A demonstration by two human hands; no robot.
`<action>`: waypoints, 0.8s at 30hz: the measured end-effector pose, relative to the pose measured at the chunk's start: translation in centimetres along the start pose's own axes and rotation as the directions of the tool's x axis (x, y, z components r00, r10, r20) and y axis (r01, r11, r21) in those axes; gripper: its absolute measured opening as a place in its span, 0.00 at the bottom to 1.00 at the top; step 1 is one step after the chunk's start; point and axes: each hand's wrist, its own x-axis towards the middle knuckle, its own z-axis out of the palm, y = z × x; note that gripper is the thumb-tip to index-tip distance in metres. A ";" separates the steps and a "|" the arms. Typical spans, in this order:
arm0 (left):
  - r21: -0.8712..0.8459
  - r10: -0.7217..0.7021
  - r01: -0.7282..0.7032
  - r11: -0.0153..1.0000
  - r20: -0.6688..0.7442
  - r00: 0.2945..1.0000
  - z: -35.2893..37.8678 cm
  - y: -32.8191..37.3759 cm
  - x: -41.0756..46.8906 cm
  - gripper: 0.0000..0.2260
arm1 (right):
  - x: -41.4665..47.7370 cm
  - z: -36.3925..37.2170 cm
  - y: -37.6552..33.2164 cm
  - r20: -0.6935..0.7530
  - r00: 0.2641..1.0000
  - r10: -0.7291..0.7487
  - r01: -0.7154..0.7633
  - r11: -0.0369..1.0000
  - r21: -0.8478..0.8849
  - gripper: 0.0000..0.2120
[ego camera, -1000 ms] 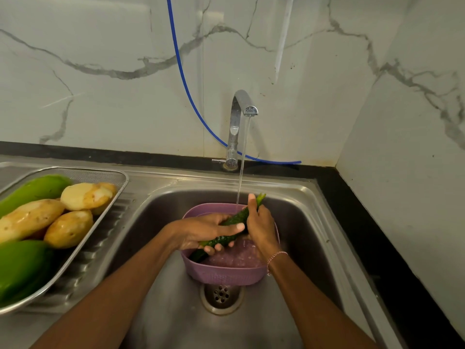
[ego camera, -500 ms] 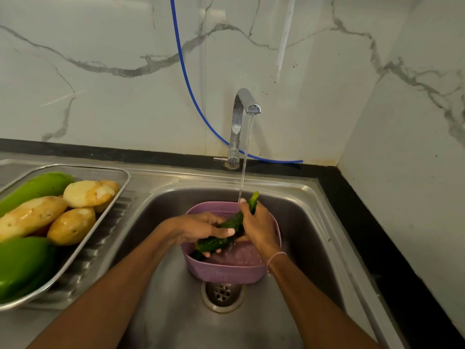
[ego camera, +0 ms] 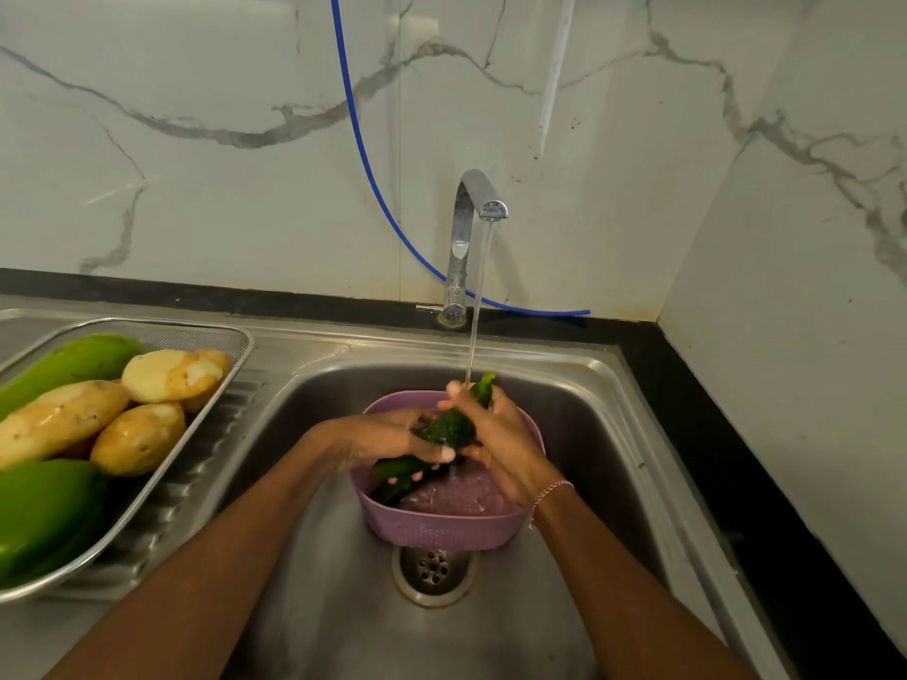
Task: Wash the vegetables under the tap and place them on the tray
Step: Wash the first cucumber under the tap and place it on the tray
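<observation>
A dark green cucumber (ego camera: 449, 427) lies tilted under the running stream from the chrome tap (ego camera: 471, 223), over a purple basket (ego camera: 441, 530) in the steel sink (ego camera: 579, 400). My left hand (ego camera: 387, 441) grips its lower half and my right hand (ego camera: 495, 434) wraps its upper half, so only its tip, middle and lower end show. On the drainboard at left stands a metal mesh tray (ego camera: 216, 380) holding several potatoes (ego camera: 140, 436) and large green vegetables (ego camera: 44, 507).
The sink drain (ego camera: 434, 566) shows just in front of the basket. A blue hose (ego camera: 363, 154) hangs down the marble wall behind the tap. A black counter strip (ego camera: 726, 458) runs along the sink's right side below a marble side wall.
Both hands have slid along the cucumber, rubbing it under the water; my right hand has moved up toward the tip and the cucumber has tilted a little steeper.
</observation>
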 end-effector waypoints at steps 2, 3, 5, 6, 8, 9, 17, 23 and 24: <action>0.110 0.030 -0.025 0.994 -0.051 0.998 -0.1 -0.4 0.4 0.21 | 0.2 -0.1 0.5 0.048 0.999 -0.010 0.007 0.998 0.061 0.26; 0.134 0.044 -0.036 0.990 -0.060 0.997 -0.1 -0.6 0.6 0.22 | 0.1 0.0 0.4 0.052 0.999 -0.002 -0.003 0.995 0.099 0.29; 0.131 0.086 -0.076 0.988 -0.068 0.994 0.1 -0.7 0.9 0.20 | 0.4 0.0 0.5 0.042 0.999 0.001 -0.008 0.990 0.144 0.31; 0.116 0.108 -0.099 0.988 -0.078 0.991 0.2 -0.6 1.1 0.19 | 0.4 -0.1 0.4 0.012 1.000 -0.007 0.005 0.990 0.139 0.30; 0.102 0.134 -0.122 0.987 -0.111 0.985 0.3 -0.3 1.1 0.19 | 0.5 0.1 0.2 -0.078 0.997 -0.021 0.030 0.994 0.108 0.23; 0.109 0.135 -0.123 0.986 -0.115 0.984 0.4 0.0 1.1 0.20 | 0.6 0.2 0.2 -0.128 0.992 -0.018 0.031 0.995 0.098 0.19; -0.120 0.122 -0.131 0.984 -0.084 0.989 0.7 0.5 0.6 0.28 | 0.9 -0.5 -0.1 -0.086 0.992 0.087 -0.056 0.948 0.314 0.19; -0.430 0.203 -0.208 0.879 -0.058 0.977 -0.1 0.0 0.8 0.31 | 0.3 -0.4 -0.9 0.097 0.994 -0.048 -0.001 0.893 0.450 0.20; -0.432 0.206 -0.215 0.876 -0.068 0.976 0.0 0.0 0.9 0.31 | 0.2 -0.5 -1.0 0.099 0.993 -0.060 0.010 0.893 0.450 0.23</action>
